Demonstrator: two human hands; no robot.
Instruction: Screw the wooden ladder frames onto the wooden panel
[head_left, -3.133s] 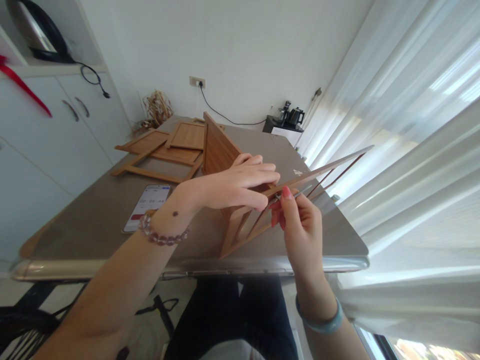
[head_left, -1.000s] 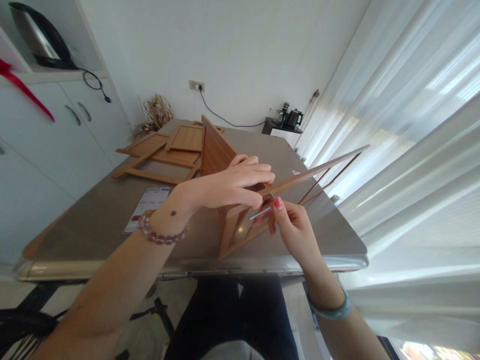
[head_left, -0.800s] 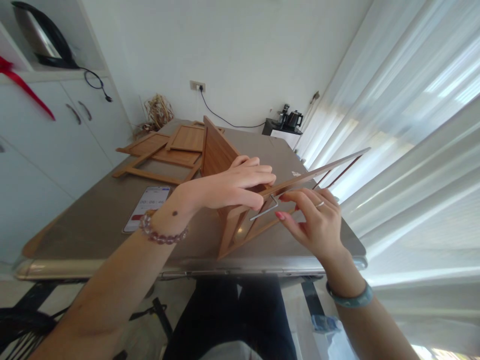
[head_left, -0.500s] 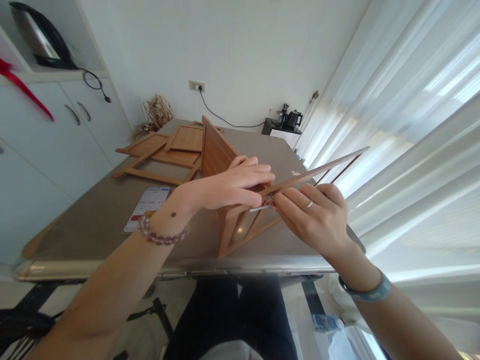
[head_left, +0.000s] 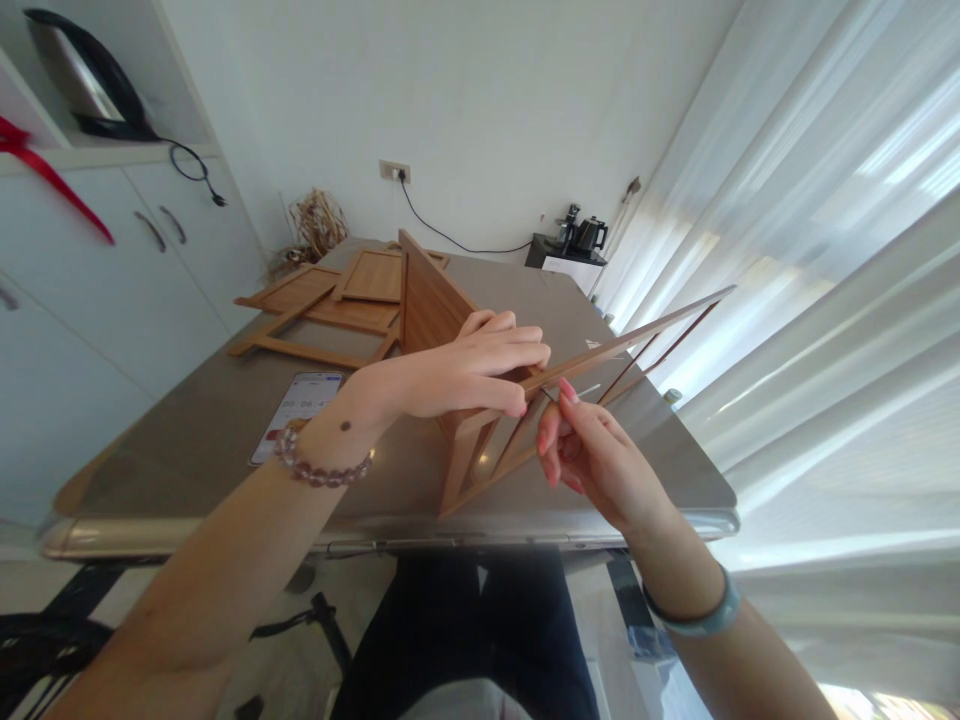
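Right-hand grip: thumb and index finger of the right hand (head_left: 600, 450) pinched closed on a metal hex key (head_left: 591, 390), near its bend; remaining fingers curled below.
Hex key: at the near side of the wooden frame (head_left: 630, 336), one arm pointing right past the fingers, the other toward the upper rail; whether its tip is seated cannot be told.
Left-hand grip: left hand (head_left: 472, 370) laid across the corner, fingers spread over the upright panel (head_left: 431, 300), thumb along the frame; cannot tell how firmly it holds.
Frame: on the table (head_left: 667, 450) near its front edge, upper rail slanting up to the right.
Panel: standing on edge, running away from the frame; its near end lies under the left hand.
Wrists: beaded bracelet (head_left: 322, 472) on the left, blue-grey band (head_left: 701, 615) on the right.
Phone: phone (head_left: 304, 400) lying face up beside the left wrist, timer digits on screen, partly illegible.
Other parts: flat wooden panels (head_left: 375, 275) overlapping at the table's far left, with an open wooden piece (head_left: 307, 350) nearer.
Surroundings: kettle (head_left: 79, 80) on a shelf at left; white curtain (head_left: 825, 350) at right.
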